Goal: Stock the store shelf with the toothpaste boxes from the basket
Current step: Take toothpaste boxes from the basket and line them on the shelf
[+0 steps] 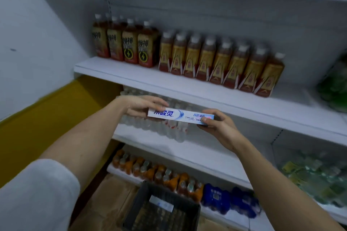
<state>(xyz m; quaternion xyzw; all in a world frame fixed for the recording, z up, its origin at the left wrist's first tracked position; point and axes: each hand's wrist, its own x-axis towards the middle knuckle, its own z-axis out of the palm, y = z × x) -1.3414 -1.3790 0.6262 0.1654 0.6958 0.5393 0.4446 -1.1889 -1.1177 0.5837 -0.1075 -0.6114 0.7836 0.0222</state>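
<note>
Here, from the head view: one toothpaste box point(180, 116) held lengthwise between both hands, lying nearly level, with its printed face up and its right end dipping slightly. Left hand point(142, 107) at the box's 9 o'clock end, fingers curled over the top edge and thumb tucked beneath, pinching that end. Right hand point(217, 125) at the 3 o'clock end, thumb on the front face and fingers wrapped behind, gripping that end. Both hands clamped on the same box, well apart from each other, with the long white-and-blue middle of the box bare between them. Box raised in front of the shelf point(187, 88), just below its white front lip, not resting on any board. Standing on that shelf at 12 o'clock from the box, a row of amber drink bottles point(216, 62) with gold labels, and at 11 o'clock a darker-labelled group point(122, 45). Behind the box, on the board below, clear water bottles point(159, 127) in shrink-wrapped packs. Down at 6 o'clock, a dark mesh basket point(140, 204) on the floor, with a pale box point(161, 203) lying inside it, blurred. Just beyond the basket, on the lowest board, orange bottles point(159, 172) and blue packs point(229, 200). At 8 o'clock, a white sleeve point(37, 193) on the left arm. Green packs point(336, 88) at the far 3 o'clock edge, too blurred to read.
</note>
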